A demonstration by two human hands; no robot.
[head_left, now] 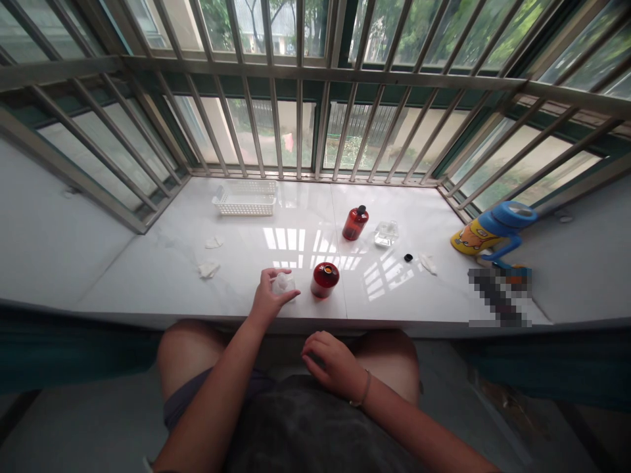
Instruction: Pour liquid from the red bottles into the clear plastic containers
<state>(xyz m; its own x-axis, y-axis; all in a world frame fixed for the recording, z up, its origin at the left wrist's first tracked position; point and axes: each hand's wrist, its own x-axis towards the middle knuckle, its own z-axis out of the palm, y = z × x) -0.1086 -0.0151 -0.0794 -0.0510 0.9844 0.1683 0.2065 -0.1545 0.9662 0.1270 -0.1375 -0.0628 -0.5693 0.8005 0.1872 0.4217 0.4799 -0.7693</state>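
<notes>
My left hand (269, 295) is at the front of the white ledge, thumb and fingers around a small clear glass jar (282, 285) with a rounded top. Part of the jar is hidden by the hand. Just right of it stands an amber bottle (325, 281), upright and uncapped, its mouth showing. Over my lap, below the ledge edge, my right hand (331, 362) hangs with loosely curved fingers and a gap by the thumb; nothing shows in it. Farther back are a second amber bottle (355, 223) with a black cap and another clear glass jar (386, 233).
A loose black cap (408, 257) and a crumpled tissue (427, 263) lie at right; more tissues (209, 269) lie at left. A white plastic basket (245, 199) sits near the window bars. A blue and yellow tumbler (488, 230) stands by the right wall, near a blurred patch.
</notes>
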